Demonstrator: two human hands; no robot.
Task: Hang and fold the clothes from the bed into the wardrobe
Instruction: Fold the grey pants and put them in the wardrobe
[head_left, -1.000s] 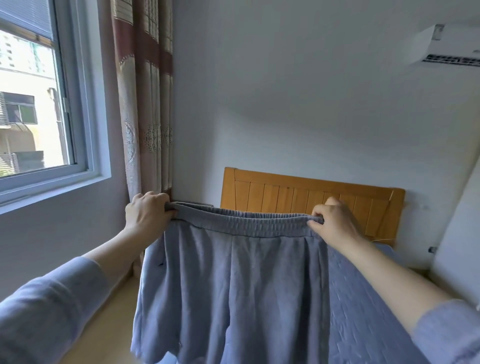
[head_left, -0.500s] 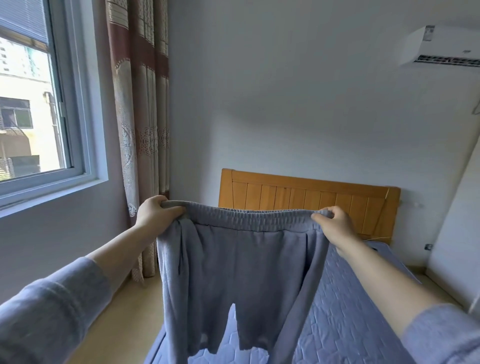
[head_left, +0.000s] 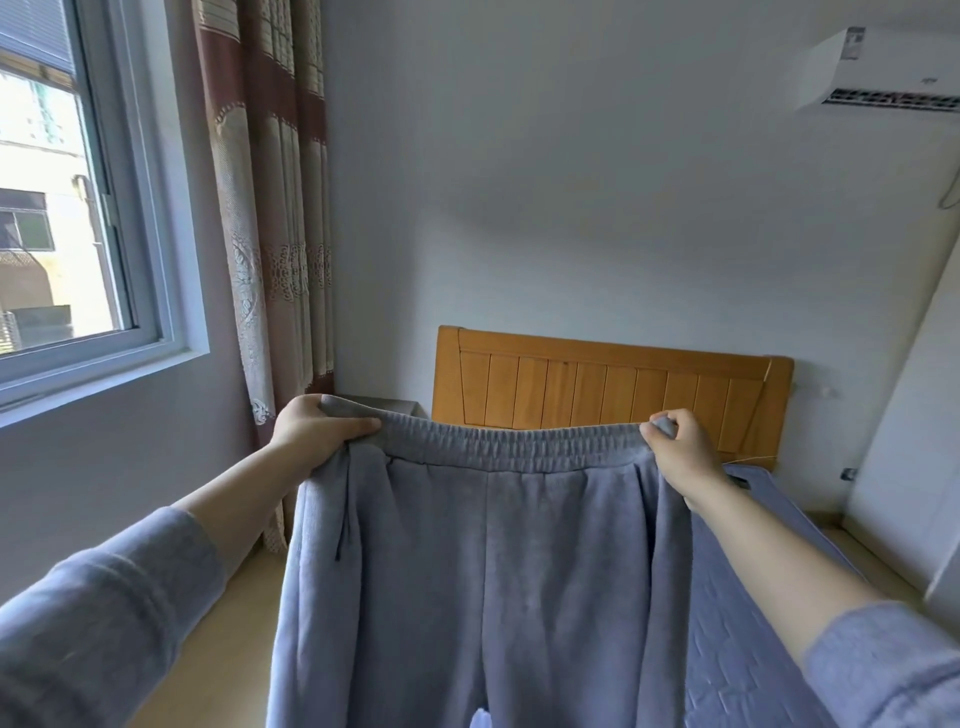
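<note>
The grey-blue sweatpants (head_left: 493, 571) hang spread out, with a gathered elastic waistband and soft fleecy fabric. The left hand (head_left: 317, 434) and right hand (head_left: 680, 452) each pinch a waistband end, stretching it level.

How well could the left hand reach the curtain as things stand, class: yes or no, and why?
Probably yes: nothing shows between the left hand and the curtain beyond it. But it grips the sweatpants by the waistband, as the right hand does, so it must let go first.
</note>
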